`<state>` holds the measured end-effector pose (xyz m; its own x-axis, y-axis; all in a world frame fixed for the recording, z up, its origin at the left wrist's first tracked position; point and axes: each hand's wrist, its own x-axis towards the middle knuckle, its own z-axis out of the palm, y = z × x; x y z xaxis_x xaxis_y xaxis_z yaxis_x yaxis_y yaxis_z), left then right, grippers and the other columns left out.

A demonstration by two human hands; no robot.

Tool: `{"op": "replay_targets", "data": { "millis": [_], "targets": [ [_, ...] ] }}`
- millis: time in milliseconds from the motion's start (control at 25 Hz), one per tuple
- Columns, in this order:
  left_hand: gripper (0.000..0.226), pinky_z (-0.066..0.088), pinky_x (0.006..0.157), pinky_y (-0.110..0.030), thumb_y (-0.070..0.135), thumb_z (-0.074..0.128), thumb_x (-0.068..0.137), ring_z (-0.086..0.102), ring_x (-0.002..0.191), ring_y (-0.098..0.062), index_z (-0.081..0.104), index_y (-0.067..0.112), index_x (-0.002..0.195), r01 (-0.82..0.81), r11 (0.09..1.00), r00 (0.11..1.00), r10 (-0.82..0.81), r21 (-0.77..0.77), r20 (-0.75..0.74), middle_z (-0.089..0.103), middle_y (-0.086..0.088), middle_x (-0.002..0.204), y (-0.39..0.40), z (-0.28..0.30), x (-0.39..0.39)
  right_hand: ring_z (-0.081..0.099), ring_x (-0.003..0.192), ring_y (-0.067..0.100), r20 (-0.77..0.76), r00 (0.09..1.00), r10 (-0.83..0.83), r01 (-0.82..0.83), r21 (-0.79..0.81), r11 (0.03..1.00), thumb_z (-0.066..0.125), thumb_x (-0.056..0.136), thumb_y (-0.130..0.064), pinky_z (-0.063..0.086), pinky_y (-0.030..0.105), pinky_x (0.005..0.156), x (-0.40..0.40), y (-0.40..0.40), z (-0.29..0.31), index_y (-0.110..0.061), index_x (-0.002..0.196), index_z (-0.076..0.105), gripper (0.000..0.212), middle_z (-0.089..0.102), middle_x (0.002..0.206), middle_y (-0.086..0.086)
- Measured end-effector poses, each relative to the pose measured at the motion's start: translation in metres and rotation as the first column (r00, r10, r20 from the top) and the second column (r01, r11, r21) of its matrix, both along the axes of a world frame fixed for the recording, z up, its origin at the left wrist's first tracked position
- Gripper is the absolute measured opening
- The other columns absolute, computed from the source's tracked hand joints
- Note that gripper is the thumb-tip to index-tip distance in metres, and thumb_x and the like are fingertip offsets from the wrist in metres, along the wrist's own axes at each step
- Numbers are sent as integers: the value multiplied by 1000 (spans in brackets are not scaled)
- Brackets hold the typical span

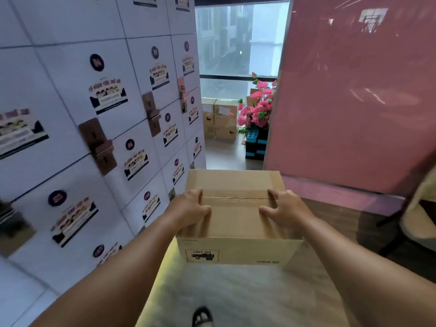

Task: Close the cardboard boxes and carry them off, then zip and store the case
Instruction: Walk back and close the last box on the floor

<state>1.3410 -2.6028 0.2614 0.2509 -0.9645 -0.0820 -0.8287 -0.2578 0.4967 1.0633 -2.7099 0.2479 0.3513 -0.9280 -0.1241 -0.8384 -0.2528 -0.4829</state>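
Near: sandalled foot (202,317) on pale floor | cardboard box (236,218) flaps shut, taped seam, held out in front above the floor | left hand (192,210) fingers curled over its left top edge | right hand (284,211) gripping its right top edge | left: white lockers (70,114) | right: pink panel (354,90) | far: stacked cartons (220,119), pink flowers (258,107) by window

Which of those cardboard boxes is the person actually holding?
The big closed box up front: the left hand and right hand grip its sides. The stacked boxes by the window stand untouched.
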Motion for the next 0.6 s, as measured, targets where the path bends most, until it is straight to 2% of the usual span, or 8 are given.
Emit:
{"op": "replay_targets", "data": {
  "millis": [80, 160, 400, 600],
  "targets": [
    [50, 54, 83, -37, 53, 61, 84, 61, 97, -16, 51, 36, 130, 5, 1000, 1000, -6, 12, 4, 65, 6, 115, -72, -3, 38, 56, 110, 26, 16, 1000, -14, 14, 0, 1000, 69, 82, -62, 45, 35, 91, 37, -70, -3, -29, 142, 52, 71, 55, 125, 10],
    [50, 55, 84, -37, 52, 61, 83, 61, 96, -15, 51, 37, 129, 30, 999, 999, -30, 19, 17, 65, 6, 113, -139, -1, 71, 54, 119, 26, 45, 997, -59, 58, 5, 998, 69, 83, -59, 45, 37, 99, 67, -131, -4, -26, 146, 50, 74, 56, 131, 10],
    [48, 49, 74, -31, 49, 64, 85, 61, 94, -16, 52, 32, 128, 106, 992, 992, -110, 73, 54, 66, 3, 114, -336, 5, 136, 55, 123, 28, 23, 989, -143, 142, 56, 988, 67, 81, -62, 47, 40, 102, 128, -304, -2, -27, 150, 46, 80, 55, 137, 11],
    [58, 51, 88, -36, 52, 64, 82, 59, 105, -21, 50, 31, 134, 104, 991, 992, -110, 79, 67, 64, -1, 123, -505, -12, 176, 54, 122, 32, -15, 993, -120, 121, 43, 992, 64, 81, -65, 48, 44, 101, 165, -470, -18, -31, 149, 45, 79, 53, 135, 12]
  ]
}}
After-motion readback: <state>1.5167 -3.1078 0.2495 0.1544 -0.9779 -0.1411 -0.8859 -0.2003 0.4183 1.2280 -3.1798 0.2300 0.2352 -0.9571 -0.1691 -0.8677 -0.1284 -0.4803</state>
